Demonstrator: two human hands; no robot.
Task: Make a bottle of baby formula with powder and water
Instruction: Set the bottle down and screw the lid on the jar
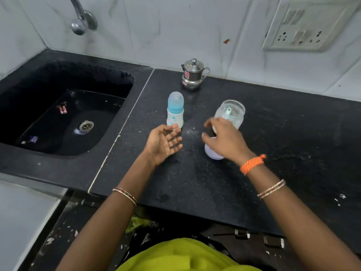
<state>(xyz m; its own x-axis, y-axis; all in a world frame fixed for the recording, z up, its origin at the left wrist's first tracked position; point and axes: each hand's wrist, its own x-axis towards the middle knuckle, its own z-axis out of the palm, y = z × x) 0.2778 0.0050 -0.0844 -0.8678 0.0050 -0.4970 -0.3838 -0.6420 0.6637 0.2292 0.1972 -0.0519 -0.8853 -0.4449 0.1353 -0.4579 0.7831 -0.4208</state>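
You are at the start: the powder jar (231,114) stands open mid-counter, its lid (212,152) under your right hand (224,139), whose grip I cannot tell. Your left hand (163,142) is loose and empty beside the capped bottle (175,110); uncapping it seems next.

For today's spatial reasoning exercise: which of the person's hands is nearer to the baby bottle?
Left. The left hand lies open, palm up, just below the baby bottle, fingertips near its base. The right hand is farther right, by the powder jar.

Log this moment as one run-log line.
left hand: open, palm up beside capped baby bottle | right hand: over lid on counter | powder jar: open, scoop inside
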